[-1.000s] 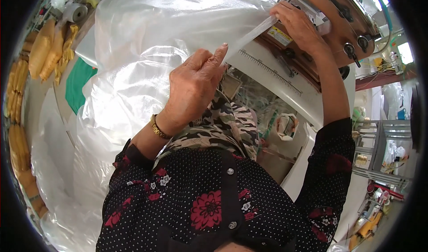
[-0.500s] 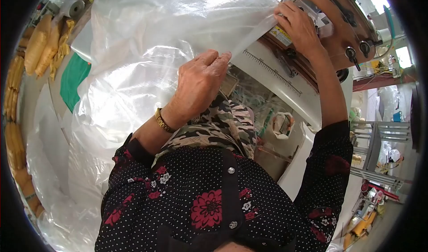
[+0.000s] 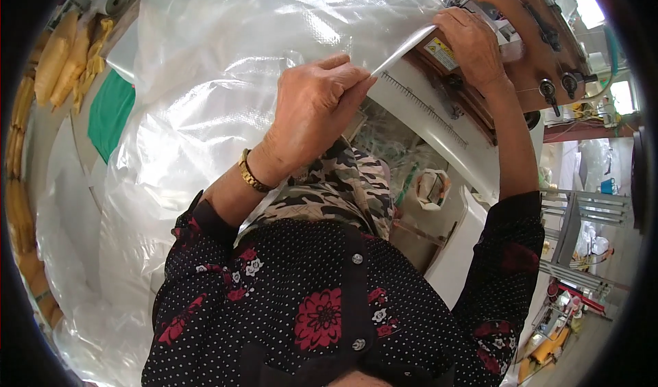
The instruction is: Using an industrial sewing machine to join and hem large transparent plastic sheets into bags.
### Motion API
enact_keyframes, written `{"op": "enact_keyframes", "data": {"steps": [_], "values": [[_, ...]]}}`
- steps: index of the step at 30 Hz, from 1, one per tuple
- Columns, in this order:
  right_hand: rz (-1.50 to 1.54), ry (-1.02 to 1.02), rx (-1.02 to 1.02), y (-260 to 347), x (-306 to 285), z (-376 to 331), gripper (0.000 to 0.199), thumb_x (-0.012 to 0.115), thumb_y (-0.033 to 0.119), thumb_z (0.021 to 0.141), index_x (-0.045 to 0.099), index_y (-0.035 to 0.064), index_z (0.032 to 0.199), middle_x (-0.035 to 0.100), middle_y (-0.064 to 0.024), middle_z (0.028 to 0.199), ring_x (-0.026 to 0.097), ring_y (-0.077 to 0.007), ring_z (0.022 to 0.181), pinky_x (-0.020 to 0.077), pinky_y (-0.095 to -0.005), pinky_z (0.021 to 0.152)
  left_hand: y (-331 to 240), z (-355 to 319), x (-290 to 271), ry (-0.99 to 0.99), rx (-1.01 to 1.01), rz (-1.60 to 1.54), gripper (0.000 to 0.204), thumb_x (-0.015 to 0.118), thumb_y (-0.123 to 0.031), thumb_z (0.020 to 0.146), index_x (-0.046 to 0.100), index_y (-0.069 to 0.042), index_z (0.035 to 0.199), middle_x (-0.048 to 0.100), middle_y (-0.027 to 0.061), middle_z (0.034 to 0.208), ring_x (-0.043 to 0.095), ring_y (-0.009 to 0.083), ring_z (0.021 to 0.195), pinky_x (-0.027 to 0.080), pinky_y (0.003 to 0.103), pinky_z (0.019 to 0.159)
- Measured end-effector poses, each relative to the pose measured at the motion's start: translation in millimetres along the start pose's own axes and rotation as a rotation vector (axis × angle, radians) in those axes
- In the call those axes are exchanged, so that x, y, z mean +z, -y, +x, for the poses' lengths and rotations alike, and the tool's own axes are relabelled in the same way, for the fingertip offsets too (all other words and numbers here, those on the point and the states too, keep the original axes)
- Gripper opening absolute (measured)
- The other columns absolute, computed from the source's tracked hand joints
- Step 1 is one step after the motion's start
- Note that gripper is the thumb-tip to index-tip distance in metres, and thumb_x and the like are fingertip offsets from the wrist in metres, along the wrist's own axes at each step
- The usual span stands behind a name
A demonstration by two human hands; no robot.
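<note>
A big sheet of clear, shiny plastic film (image 3: 212,58) spreads over the table and hangs down on my left. My left hand (image 3: 319,106), with a gold watch at its wrist, pinches the near edge of this film between thumb and fingers. From there the edge runs taut up to my right hand (image 3: 473,48), whose bent fingers press it beside the foot of a brown sewing machine (image 3: 514,51). The fingertips of that hand are partly hidden at the film, and so is the needle area.
A printed ruler scale (image 3: 425,109) lies along the pale table edge below the machine. Green cloth (image 3: 112,116) and yellow bundles (image 3: 55,58) are at the far left. Beneath the table stands an open white bag (image 3: 432,188). A metal rack (image 3: 572,229) is at right.
My left hand has moved up and to the right with the film edge, closer to the machine. My right hand sits slightly farther right, and the whole view has shifted a little.
</note>
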State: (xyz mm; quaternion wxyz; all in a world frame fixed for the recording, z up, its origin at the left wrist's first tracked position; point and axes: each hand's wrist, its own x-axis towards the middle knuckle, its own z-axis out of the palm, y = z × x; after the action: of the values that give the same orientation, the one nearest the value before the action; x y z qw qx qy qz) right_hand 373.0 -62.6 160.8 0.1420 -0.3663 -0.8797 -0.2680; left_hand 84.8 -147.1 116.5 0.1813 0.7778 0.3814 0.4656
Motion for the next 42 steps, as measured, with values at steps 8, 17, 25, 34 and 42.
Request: {"op": "enact_keyframes", "data": {"steps": [8,17,25,34,42], "values": [[-0.079,0.068,-0.067,-7,0,-2,0.022,0.056,0.005,0.085,0.058,0.0065,0.107,0.061,-0.0111,0.105,0.061,-0.0298,0.105,0.0476,-0.0425,0.09,1,-6,-7,-0.041,0.198,0.273,0.029,0.065,0.004,0.081,0.07,-0.006,0.108,0.065,0.0054,0.09,0.065,0.0223,0.066,0.05,0.033,0.055],[-0.126,-0.008,-0.042,3,8,0,0.014,0.059,0.007,0.084,0.057,0.006,0.098,0.059,-0.0094,0.096,0.062,-0.0278,0.099,0.0495,-0.0393,0.088,5,-3,-9,0.164,0.211,0.352,0.039,0.055,-0.003,0.085,0.06,-0.002,0.124,0.054,0.0104,0.088,0.063,0.0263,0.079,0.052,0.036,0.065],[-0.122,0.098,-0.093,-2,-5,7,0.013,0.058,0.008,0.083,0.058,0.0051,0.096,0.059,-0.011,0.094,0.062,-0.0296,0.097,0.0502,-0.042,0.083,-12,24,10,0.401,0.035,-0.295,0.019,0.067,-0.007,0.085,0.072,-0.001,0.102,0.067,0.0149,0.076,0.062,0.0178,0.06,0.049,0.033,0.057],[-0.141,0.248,-0.138,-10,0,18,0.016,0.058,0.008,0.083,0.057,0.0043,0.098,0.059,-0.0123,0.096,0.062,-0.0311,0.1,0.0517,-0.0428,0.08,14,-12,32,0.203,0.13,-0.268,0.026,0.064,-0.003,0.083,0.068,0.0,0.108,0.065,0.016,0.08,0.063,0.027,0.065,0.05,0.035,0.061],[-0.113,0.032,-0.008,10,7,16,0.018,0.057,0.006,0.082,0.053,0.0063,0.1,0.058,-0.0119,0.094,0.062,-0.0317,0.098,0.0525,-0.0425,0.078,40,-25,44,0.183,0.08,-0.358,0.027,0.061,0.002,0.084,0.067,0.0,0.111,0.06,0.0147,0.075,0.058,0.0257,0.059,0.047,0.035,0.057]]}}
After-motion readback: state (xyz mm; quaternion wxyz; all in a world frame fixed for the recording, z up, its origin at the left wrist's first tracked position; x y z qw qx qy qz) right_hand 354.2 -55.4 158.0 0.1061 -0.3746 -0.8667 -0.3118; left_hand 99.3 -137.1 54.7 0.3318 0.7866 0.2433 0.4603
